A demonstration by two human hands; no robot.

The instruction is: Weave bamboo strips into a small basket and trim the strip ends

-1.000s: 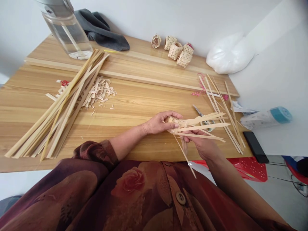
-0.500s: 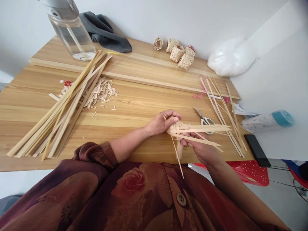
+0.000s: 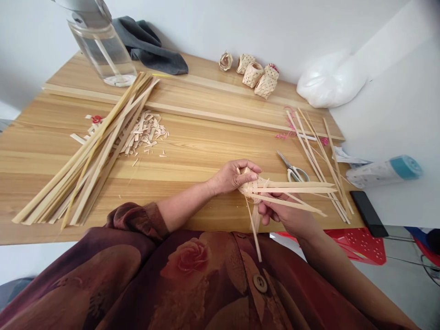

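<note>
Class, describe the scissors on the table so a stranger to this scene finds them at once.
Start at the long pale wooden table and go towards its right end. There, beyond the half-woven bundle of pale strips that the left hand and right hand grip, lie small metal scissors with grey handles, beside a fan of thin loose strips. They alone are shiny metal among pale wood.

Maroon rose-print blouse, brown button, gathered cuff

White walls, wooden table, grey floor, perhaps a red stool.
</note>
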